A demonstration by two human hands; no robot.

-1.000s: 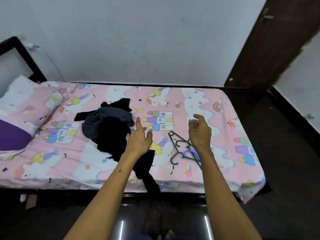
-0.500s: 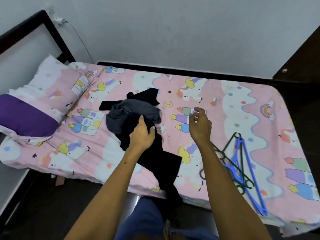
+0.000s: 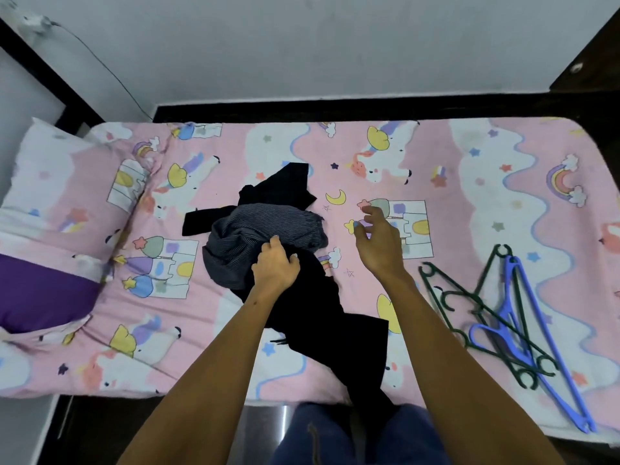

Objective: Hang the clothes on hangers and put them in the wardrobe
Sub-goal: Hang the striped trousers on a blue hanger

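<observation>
A pile of clothes lies mid-bed: a grey striped garment (image 3: 255, 229) on top of a black garment (image 3: 322, 317) that trails off the near bed edge. My left hand (image 3: 274, 266) rests on the pile where grey meets black, its fingers curled into the black cloth. My right hand (image 3: 379, 239) hovers just right of the pile above the sheet, fingers loosely curled and holding nothing. Dark green hangers (image 3: 469, 303) and a blue hanger (image 3: 526, 333) lie crossed on the bed to the right, apart from both hands.
The pink cartoon-print bed (image 3: 503, 182) fills the view. A pillow (image 3: 57, 196) with a purple part (image 3: 40, 290) lies at the left end. A dark door (image 3: 600, 52) stands at the back right, and a white wall runs behind the bed.
The view has moved closer and leftward over the bed. My left hand has settled onto the clothes pile and curled into the cloth. My right hand has shifted from above the hangers to beside the pile.
</observation>
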